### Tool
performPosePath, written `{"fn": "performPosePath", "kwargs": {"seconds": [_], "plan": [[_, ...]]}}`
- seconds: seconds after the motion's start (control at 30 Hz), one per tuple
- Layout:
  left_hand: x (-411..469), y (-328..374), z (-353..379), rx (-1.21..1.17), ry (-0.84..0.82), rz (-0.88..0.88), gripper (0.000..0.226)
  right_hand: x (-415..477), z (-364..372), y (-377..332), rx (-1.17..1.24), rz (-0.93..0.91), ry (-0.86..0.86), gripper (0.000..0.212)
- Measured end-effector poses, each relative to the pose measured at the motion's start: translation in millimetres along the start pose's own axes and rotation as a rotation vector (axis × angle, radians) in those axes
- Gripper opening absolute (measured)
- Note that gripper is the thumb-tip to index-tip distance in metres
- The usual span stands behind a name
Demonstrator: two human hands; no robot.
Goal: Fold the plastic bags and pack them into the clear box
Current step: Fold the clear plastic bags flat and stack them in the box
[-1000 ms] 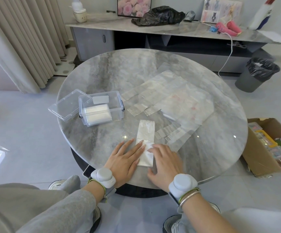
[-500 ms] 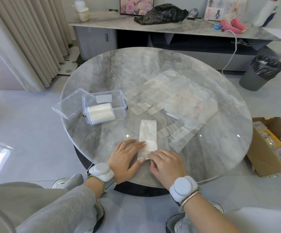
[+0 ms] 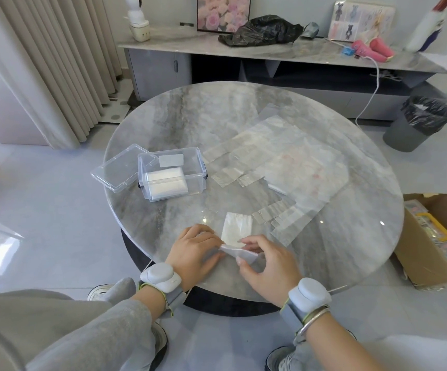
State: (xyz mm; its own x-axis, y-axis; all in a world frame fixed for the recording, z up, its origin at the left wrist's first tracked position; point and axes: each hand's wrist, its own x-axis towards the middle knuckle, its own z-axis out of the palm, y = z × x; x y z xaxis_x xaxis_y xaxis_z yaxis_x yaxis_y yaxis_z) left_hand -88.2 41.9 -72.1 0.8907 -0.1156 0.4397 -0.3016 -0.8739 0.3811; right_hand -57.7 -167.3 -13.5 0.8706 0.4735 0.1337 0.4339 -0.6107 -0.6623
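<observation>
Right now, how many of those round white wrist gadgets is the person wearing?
2. The left wrist gadget sits behind the left hand, the right wrist gadget behind the right hand; both hands pinch the folded plastic bag. None seem hidden.

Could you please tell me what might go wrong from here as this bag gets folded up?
1. Both the left hand and right hand pinch only the near end of the folded bag; the slippery film may spring open or fold crooked.
2. The lid lies at the edge of the table beside the clear box; a careless reach might knock it off.
</observation>
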Motion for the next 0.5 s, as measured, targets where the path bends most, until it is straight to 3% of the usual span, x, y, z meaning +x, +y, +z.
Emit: {"fn": "performPosePath", "kwargs": {"seconds": [0.1, 0.27, 0.5], "plan": [[1, 3, 3, -0.035, 0.017, -0.085, 0.024, 2, 6, 8, 0.068, 0.159, -0.041, 0.038], [4, 7, 10, -0.075, 0.043, -0.265, 0.039, 14, 20, 14, 0.13, 0.329, 0.038, 0.02], [6, 10, 12, -0.001, 0.103, -0.344, 0.04, 28, 34, 18, -0.007, 0.354, 0.058, 0.021]]}}
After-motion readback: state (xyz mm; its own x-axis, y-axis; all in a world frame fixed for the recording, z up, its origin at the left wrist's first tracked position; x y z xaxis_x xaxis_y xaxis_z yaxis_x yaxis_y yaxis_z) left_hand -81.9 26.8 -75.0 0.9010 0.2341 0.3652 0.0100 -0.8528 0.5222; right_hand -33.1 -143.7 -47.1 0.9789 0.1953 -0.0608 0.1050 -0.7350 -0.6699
